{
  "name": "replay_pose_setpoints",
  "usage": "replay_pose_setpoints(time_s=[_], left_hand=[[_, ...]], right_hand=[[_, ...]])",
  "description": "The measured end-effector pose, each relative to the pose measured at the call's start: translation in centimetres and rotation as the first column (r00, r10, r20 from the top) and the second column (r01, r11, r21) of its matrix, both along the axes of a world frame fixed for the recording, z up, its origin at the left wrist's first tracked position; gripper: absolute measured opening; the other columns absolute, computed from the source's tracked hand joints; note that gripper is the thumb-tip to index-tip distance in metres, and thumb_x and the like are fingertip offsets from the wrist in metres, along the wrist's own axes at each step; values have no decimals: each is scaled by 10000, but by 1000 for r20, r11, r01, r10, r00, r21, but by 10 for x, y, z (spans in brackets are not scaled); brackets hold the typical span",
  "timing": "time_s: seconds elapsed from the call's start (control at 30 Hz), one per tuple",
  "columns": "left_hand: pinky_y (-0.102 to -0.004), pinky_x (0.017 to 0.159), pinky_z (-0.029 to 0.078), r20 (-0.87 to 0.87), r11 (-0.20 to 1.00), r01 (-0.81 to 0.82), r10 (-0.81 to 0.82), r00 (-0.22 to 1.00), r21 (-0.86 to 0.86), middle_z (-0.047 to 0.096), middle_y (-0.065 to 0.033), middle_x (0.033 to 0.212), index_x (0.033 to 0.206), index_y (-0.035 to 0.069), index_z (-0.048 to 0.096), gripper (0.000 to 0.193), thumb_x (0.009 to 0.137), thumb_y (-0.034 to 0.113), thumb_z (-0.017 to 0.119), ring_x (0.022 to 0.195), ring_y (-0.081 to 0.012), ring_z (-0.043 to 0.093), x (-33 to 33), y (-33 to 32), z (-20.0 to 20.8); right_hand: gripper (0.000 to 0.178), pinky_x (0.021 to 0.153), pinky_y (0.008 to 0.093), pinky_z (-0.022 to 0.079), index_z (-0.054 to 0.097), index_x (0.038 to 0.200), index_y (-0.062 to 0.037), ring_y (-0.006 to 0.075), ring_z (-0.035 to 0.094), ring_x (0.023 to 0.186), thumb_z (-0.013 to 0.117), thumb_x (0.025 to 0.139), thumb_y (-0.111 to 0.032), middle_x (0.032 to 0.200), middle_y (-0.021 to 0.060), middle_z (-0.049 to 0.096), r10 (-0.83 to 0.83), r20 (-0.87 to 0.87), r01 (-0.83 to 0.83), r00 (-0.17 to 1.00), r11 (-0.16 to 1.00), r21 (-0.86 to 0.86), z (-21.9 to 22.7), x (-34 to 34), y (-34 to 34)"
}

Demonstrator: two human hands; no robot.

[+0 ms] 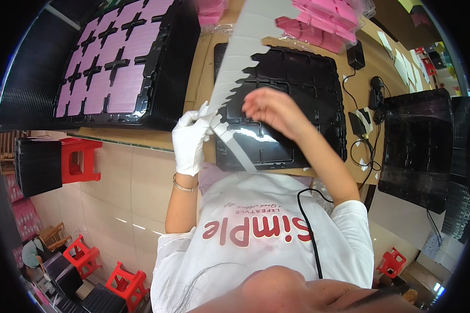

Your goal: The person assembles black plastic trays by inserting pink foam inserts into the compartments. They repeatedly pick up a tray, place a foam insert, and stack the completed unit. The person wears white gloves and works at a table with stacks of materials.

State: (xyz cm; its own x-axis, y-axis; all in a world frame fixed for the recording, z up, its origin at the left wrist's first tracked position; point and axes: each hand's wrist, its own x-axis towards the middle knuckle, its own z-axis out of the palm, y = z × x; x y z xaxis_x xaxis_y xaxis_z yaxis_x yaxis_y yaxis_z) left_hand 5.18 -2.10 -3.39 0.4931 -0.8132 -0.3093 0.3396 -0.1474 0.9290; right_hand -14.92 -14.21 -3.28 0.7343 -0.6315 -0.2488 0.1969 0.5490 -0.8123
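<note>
My left hand [190, 140], in a white glove, is closed on the lower end of a long white sheet [237, 57] with a jagged right edge. A narrow pale strip [238, 152] hangs from near its fingers toward my shirt. My bare right hand [270, 107] hovers over a black plastic tray [326, 112] with moulded square compartments. Its fingers are loosely bent and partly apart, with nothing visible in them. The white sheet slants up across the tray's left side and hides part of it.
At the left stands a tall stack of black trays [162, 99] with pink pieces. Pink parts in clear wrap [329, 21] lie at the far side. Cables and a black adapter [355, 55] are on the right, beside more black trays [418, 141]. Red stools [82, 159] stand on the floor.
</note>
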Motion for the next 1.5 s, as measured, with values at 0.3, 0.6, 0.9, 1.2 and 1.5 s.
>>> replay_pose_setpoints(time_s=[0.3, 0.6, 0.9, 1.2, 1.5], left_hand=[[-186, 575, 430, 96, 985, 166, -169, 981, 42, 679, -45, 822, 981, -19, 663, 219, 846, 132, 746, 676, -49, 588, -18, 22, 19], [-196, 585, 472, 158, 971, 153, -183, 970, 184, 649, -36, 780, 855, -22, 631, 193, 827, 123, 755, 653, -46, 589, -5, 55, -1], [-196, 578, 462, 198, 936, 208, -270, 942, 285, 651, -8, 769, 774, -9, 643, 220, 814, 155, 783, 638, -35, 566, -19, 46, 4], [-189, 606, 455, 189, 996, 38, -52, 981, 78, 632, -3, 772, 838, 0, 675, 46, 800, 1, 699, 691, -32, 565, -18, 46, -3], [-200, 579, 452, 33, 982, 185, -184, 982, -38, 670, -39, 807, 893, 20, 633, 98, 834, 52, 705, 646, -62, 578, -33, 28, 7]], right_hand=[[94, 550, 225, 394, 692, 832, -27, 62, 478, 619, 766, 775, -26, 777, 7, 587, -440, -111, 140, 891, 500, -854, -9, 12, 95], [112, 576, 305, 446, 627, 780, -42, 170, 548, 622, 715, 766, -110, 742, 57, 559, -129, -515, -402, 848, 477, -782, -10, 10, 72], [113, 594, 350, 488, 607, 775, -27, 222, 590, 631, 700, 741, -80, 764, 92, 590, -266, -521, -407, 811, 382, -830, -21, 19, 74], [69, 635, 292, 475, 613, 816, -38, 107, 576, 698, 677, 798, -57, 769, 24, 592, 281, -487, -556, 827, 536, -635, -3, -5, 57], [142, 634, 174, 397, 630, 980, -35, 6, 505, 700, 705, 864, -65, 803, -45, 601, -109, -252, 62, 962, 980, -189, -8, 2, 84]])
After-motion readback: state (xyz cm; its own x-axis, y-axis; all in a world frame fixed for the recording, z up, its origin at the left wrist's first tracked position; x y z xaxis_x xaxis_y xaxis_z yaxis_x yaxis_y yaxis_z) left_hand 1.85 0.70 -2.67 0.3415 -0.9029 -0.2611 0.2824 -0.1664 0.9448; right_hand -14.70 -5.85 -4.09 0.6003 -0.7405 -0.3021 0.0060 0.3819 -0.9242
